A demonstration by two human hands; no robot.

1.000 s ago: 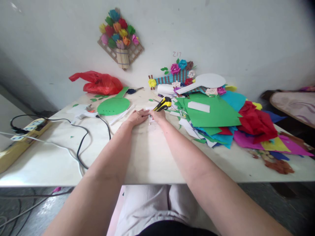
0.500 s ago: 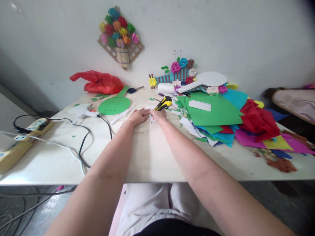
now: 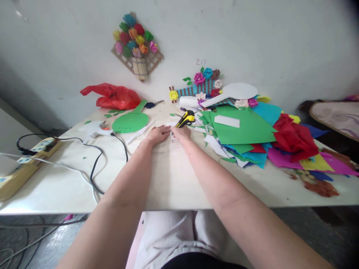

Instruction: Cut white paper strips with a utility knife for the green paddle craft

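Near the middle of the table, my right hand [image 3: 181, 132] grips a yellow and black utility knife [image 3: 186, 118], its handle pointing up and to the right. The blade tip is hidden by my fingers. Just left of it, my left hand [image 3: 159, 134] lies flat, fingers stretched out, on a small white piece [image 3: 171, 123] that is mostly covered by both hands. Left of my left hand lies a narrow white strip [image 3: 140, 132]. Beyond the strip is a green paddle-shaped cutout [image 3: 130, 122] with a short handle.
A glue gun [image 3: 98, 127] with a black cable lies left, near a power strip [image 3: 30, 162]. Scissors [image 3: 153, 104] and a red plastic bag [image 3: 117, 97] sit at the back. Coloured sheets [image 3: 241, 127] and a white paddle-shaped cutout [image 3: 238, 90] pile up on the right.
The view has tilted slightly, so the scene sits a little lower. Both hands stay almost in place, the right one still holding the utility knife.
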